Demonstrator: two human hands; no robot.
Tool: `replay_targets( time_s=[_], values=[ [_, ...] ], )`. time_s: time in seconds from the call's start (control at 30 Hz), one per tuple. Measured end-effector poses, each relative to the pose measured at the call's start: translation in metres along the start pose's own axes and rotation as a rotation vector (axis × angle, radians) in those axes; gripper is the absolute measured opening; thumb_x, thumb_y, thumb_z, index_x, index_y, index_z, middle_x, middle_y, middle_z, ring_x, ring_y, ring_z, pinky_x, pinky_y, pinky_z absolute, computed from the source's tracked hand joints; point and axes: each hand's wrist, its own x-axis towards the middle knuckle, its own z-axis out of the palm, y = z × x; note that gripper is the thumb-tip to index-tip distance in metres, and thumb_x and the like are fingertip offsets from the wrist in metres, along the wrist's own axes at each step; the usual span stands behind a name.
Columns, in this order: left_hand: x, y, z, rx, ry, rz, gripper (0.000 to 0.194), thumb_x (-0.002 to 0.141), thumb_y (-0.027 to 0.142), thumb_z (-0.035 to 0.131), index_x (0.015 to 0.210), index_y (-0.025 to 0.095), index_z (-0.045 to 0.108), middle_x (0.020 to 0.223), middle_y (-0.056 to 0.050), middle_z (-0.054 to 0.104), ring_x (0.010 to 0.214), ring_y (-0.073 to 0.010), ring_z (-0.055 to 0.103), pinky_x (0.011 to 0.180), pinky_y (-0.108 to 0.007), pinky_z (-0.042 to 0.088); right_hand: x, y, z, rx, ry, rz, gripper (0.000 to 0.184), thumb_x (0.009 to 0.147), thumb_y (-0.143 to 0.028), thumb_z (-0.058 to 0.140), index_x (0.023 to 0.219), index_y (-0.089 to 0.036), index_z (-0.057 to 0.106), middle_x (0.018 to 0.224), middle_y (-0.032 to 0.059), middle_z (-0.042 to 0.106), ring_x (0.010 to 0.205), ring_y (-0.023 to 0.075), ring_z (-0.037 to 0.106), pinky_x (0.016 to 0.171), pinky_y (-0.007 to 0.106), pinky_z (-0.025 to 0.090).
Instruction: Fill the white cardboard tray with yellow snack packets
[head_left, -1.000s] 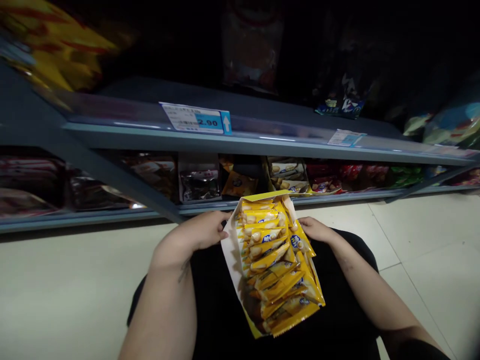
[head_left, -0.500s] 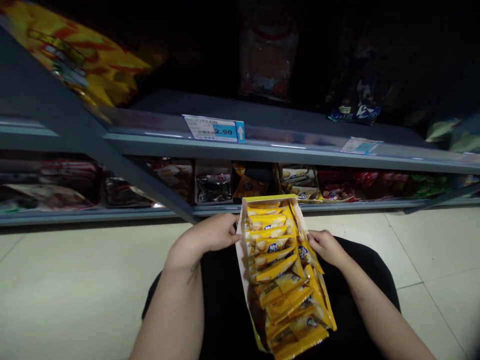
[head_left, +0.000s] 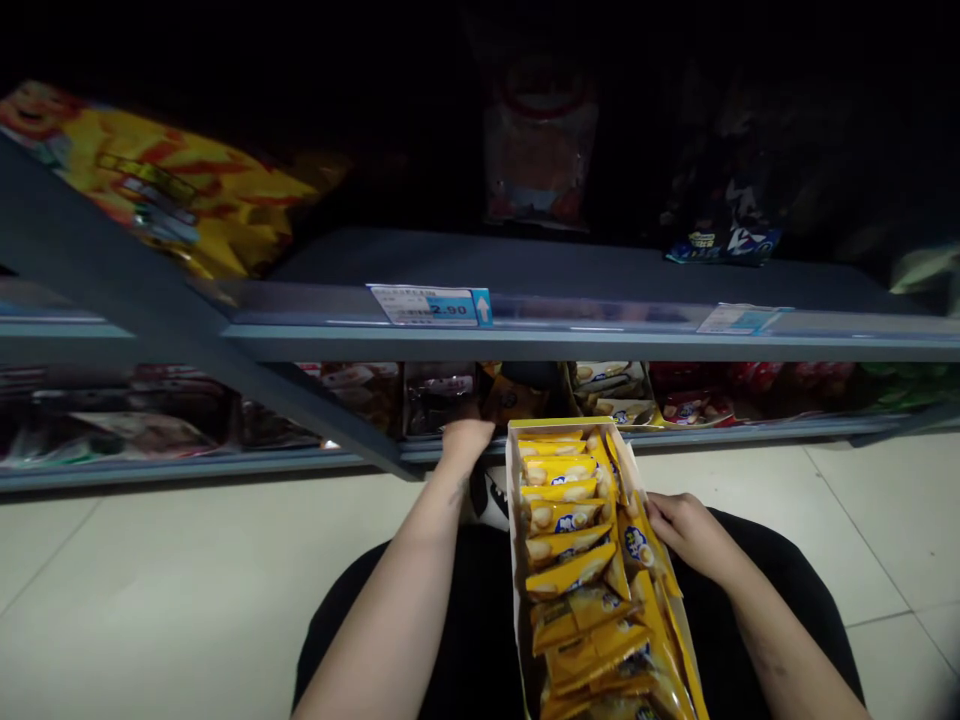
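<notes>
A carton of yellow snack packets rests tilted over my lap, its open top facing up. Small yellow snack packets stand in rows inside it. My right hand grips the carton's right side, fingers closed around the edge. My left hand is off the carton and reaches into the bottom shelf, between a box of dark packets and an orange-brown packet. Its fingers are lost in shadow and blur, so any contact is unclear.
Above the hands runs a grey shelf edge with a price tag. A slanted grey upright stands left of my left hand. White packets and red packets fill the bottom shelf further right. A yellow bag lies upper left.
My left hand has let go of the carton's left side and moved forward into the bottom shelf. The carton, held by my right hand, sits slightly lower and further right in view.
</notes>
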Motion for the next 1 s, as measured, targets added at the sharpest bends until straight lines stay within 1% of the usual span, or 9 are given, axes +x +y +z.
replay_targets(
  time_s=[0.17, 0.3, 0.4, 0.5, 0.57, 0.63, 0.77, 0.87, 1.0],
  values=[
    [0.002, 0.015, 0.018, 0.042, 0.017, -0.099, 0.042, 0.09, 0.039, 0.059, 0.116, 0.01, 0.072, 0.119, -0.028, 0.07, 0.107, -0.0412, 0.07, 0.076, -0.041, 0.054, -0.001, -0.003, 0.001, -0.027, 0.017, 0.019, 0.028, 0.098, -0.035, 0.034, 0.074, -0.023, 0.042, 0.064, 0.0015, 0.056, 0.058, 0.0176, 0.052, 0.063, 0.031, 0.032],
    [-0.013, 0.019, -0.002, 0.029, 0.124, -0.054, 0.037, 0.093, 0.037, 0.055, 0.12, 0.018, 0.071, 0.116, -0.019, 0.073, 0.105, -0.0351, 0.069, 0.075, -0.036, 0.051, -0.002, -0.004, 0.003, -0.048, 0.027, 0.02, 0.03, 0.099, -0.035, 0.033, 0.074, -0.023, 0.046, 0.065, 0.0027, 0.06, 0.058, 0.0185, 0.054, 0.063, 0.031, 0.033],
    [-0.038, 0.015, -0.033, -0.002, 0.349, 0.031, 0.042, 0.099, 0.042, 0.045, 0.124, 0.018, 0.069, 0.108, -0.016, 0.072, 0.101, -0.0315, 0.067, 0.084, -0.038, 0.05, -0.002, -0.004, 0.005, -0.057, 0.04, 0.025, 0.031, 0.099, -0.034, 0.033, 0.074, -0.023, 0.047, 0.066, 0.0034, 0.061, 0.059, 0.019, 0.056, 0.063, 0.031, 0.032],
    [-0.071, 0.008, -0.061, -0.168, 0.745, 0.242, 0.035, 0.099, 0.043, 0.049, 0.103, 0.017, 0.072, 0.081, -0.007, 0.064, 0.082, -0.0222, 0.061, 0.082, -0.033, 0.049, -0.002, -0.005, 0.006, -0.066, 0.053, 0.022, 0.031, 0.099, -0.033, 0.033, 0.073, -0.023, 0.047, 0.065, 0.0035, 0.061, 0.058, 0.019, 0.056, 0.063, 0.031, 0.031],
    [-0.088, 0.006, -0.07, -0.283, 0.851, 0.392, 0.028, 0.098, 0.043, 0.057, 0.097, 0.02, 0.073, 0.073, -0.001, 0.056, 0.072, -0.0173, 0.054, 0.074, -0.029, 0.049, -0.002, -0.005, 0.006, -0.072, 0.051, 0.022, 0.03, 0.098, -0.033, 0.035, 0.073, -0.023, 0.048, 0.065, 0.0037, 0.061, 0.059, 0.0192, 0.057, 0.063, 0.031, 0.031],
    [-0.098, 0.009, -0.072, -0.344, 0.807, 0.566, 0.02, 0.095, 0.039, 0.064, 0.094, 0.021, 0.074, 0.069, 0.001, 0.052, 0.066, -0.0145, 0.049, 0.067, -0.027, 0.045, -0.002, -0.005, 0.006, -0.081, 0.043, 0.032, 0.029, 0.097, -0.033, 0.035, 0.074, -0.023, 0.049, 0.066, 0.0041, 0.062, 0.06, 0.0196, 0.058, 0.063, 0.03, 0.032],
    [-0.097, 0.021, -0.055, -0.39, 0.586, 0.848, 0.016, 0.097, 0.026, 0.062, 0.09, 0.02, 0.075, 0.069, 0.001, 0.056, 0.062, -0.012, 0.049, 0.06, -0.024, 0.041, -0.002, -0.006, 0.006, -0.09, 0.044, 0.043, 0.029, 0.097, -0.034, 0.035, 0.073, -0.023, 0.047, 0.065, 0.004, 0.062, 0.06, 0.0195, 0.058, 0.062, 0.03, 0.031],
    [-0.091, 0.03, -0.034, -0.27, 0.44, 0.871, 0.023, 0.101, 0.027, 0.055, 0.095, 0.019, 0.076, 0.078, -0.003, 0.064, 0.069, -0.0126, 0.058, 0.064, -0.023, 0.044, -0.003, -0.008, 0.005, -0.081, 0.047, 0.039, 0.029, 0.098, -0.035, 0.034, 0.072, -0.024, 0.043, 0.063, 0.0033, 0.06, 0.058, 0.0188, 0.056, 0.062, 0.03, 0.03],
    [-0.086, 0.033, -0.015, 0.011, 0.506, 0.782, 0.034, 0.105, 0.028, 0.044, 0.1, 0.02, 0.077, 0.084, -0.005, 0.07, 0.075, -0.0144, 0.064, 0.065, -0.024, 0.042, -0.003, -0.01, 0.004, -0.087, 0.04, 0.027, 0.028, 0.097, -0.033, 0.034, 0.074, -0.023, 0.046, 0.066, 0.0047, 0.063, 0.06, 0.0199, 0.059, 0.063, 0.03, 0.032]
  ],
)
